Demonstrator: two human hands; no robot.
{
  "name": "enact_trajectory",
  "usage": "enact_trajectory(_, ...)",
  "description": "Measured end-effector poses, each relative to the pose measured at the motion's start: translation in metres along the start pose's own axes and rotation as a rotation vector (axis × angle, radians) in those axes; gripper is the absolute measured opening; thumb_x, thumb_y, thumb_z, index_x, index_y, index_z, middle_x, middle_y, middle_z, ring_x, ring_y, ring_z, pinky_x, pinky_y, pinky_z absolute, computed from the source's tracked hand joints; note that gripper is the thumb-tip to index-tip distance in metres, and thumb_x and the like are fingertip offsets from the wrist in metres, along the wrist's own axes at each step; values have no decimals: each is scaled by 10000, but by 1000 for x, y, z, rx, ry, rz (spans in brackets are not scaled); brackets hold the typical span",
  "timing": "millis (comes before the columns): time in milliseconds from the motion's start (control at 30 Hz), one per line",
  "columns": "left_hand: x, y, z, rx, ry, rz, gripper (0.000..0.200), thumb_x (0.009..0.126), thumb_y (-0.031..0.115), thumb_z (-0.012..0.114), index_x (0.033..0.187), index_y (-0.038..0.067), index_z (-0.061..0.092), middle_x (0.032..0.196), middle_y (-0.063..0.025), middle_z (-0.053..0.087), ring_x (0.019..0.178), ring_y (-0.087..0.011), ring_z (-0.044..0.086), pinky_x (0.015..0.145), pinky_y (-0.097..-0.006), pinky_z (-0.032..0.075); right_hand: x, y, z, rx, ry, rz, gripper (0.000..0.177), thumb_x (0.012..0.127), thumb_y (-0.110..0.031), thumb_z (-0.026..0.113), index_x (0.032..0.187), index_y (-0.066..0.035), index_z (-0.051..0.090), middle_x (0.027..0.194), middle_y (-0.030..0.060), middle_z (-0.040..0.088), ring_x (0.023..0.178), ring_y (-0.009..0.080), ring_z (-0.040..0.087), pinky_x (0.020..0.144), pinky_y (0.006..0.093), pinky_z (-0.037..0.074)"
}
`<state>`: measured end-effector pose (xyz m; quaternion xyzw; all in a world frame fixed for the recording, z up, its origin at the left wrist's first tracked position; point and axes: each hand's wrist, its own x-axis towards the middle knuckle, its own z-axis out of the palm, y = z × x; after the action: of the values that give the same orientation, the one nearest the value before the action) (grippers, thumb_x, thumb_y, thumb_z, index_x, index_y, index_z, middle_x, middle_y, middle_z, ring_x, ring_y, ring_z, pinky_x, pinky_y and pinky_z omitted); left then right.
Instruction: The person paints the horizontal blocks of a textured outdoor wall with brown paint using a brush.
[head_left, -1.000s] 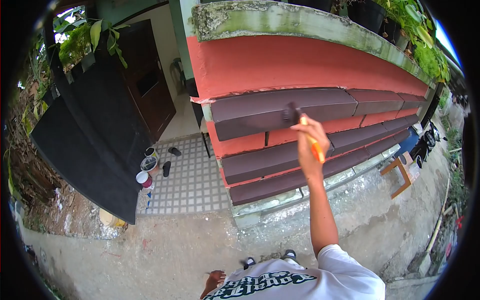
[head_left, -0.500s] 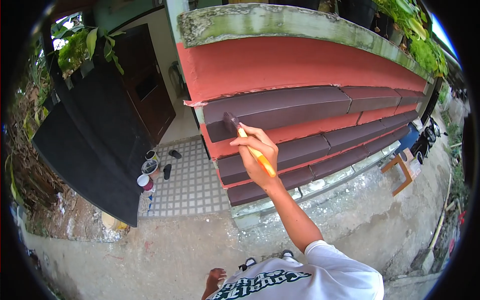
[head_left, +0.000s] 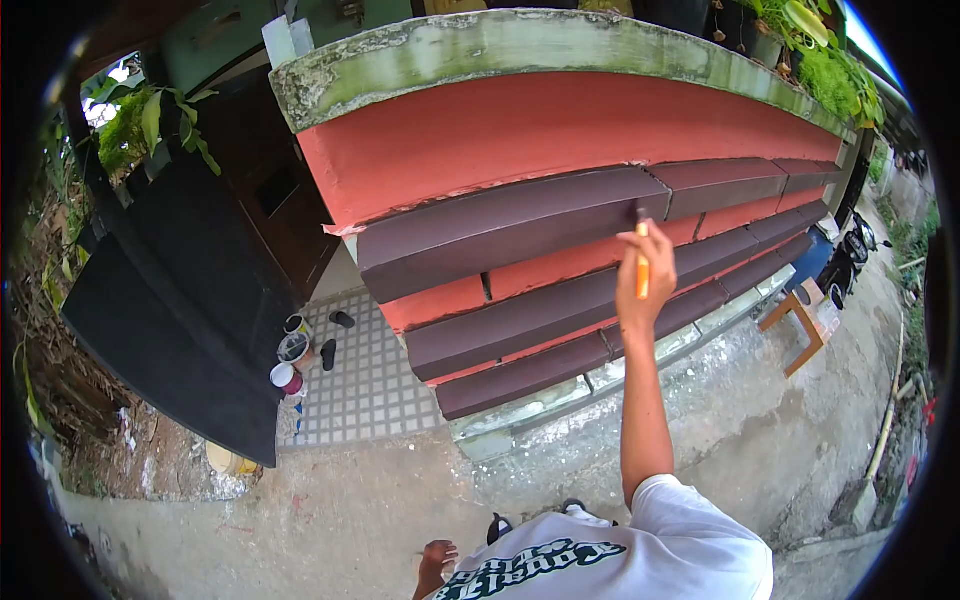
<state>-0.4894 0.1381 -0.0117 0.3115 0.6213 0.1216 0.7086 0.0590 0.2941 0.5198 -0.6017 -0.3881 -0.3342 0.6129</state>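
My right hand [head_left: 646, 270] is closed around the yellow-orange handle of a paintbrush [head_left: 642, 262]. The brush's dark bristles touch the front face of the upper dark brown ledge [head_left: 520, 220], near the joint at its right end. Salmon-red wall [head_left: 480, 130] shows above this ledge and in strips beneath it. Low at my side hangs my left hand [head_left: 438, 555], its fingers loosely apart and holding nothing.
Paint containers [head_left: 287, 378] and dark slippers [head_left: 329, 354] are on the tiled floor [head_left: 365, 400] by a black panel [head_left: 180, 310]. A wooden stool [head_left: 800, 325] and motorbike [head_left: 858, 250] stand at right. Potted plants line the mossy top slab [head_left: 450, 50].
My right hand has carried the brush rightward along the upper ledge, from near its left end to its right end. The camera view has shifted slightly. My left hand still hangs low.
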Motion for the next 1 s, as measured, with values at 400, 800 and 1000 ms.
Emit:
enact_trajectory(400, -12, -14, 60, 115, -94, 129, 401, 929, 164, 597, 1275, -36, 562, 1271, -175, 648, 1152, -301, 648, 980, -417, 527, -53, -57, 15, 763, -530, 74, 158, 829, 5, 672, 926, -73, 769, 1211, 178, 676, 1088, 300, 687, 924, 362, 541)
enact_trajectory(800, 3, -8, 138, 60, -42, -17, 375, 970, 316, 511, 1276, 106, 564, 1169, -83, 687, 1005, -261, 679, 848, -426, 515, 25, 104, -31, 201, -89, 77, 124, 862, -8, 671, 897, -86, 761, 1211, 184, 674, 1110, 325, 668, 900, 382, 539)
enact_trajectory(1000, -21, 29, 191, 59, 45, -90, 380, 1010, 68, 428, 1338, -116, 475, 1308, -263, 591, 1232, -352, 602, 1032, -434, 529, -21, 33, -7, 612, -355, -63, 190, 756, -3, 737, 917, -94, 780, 1223, 196, 680, 1063, 316, 697, 892, 374, 558)
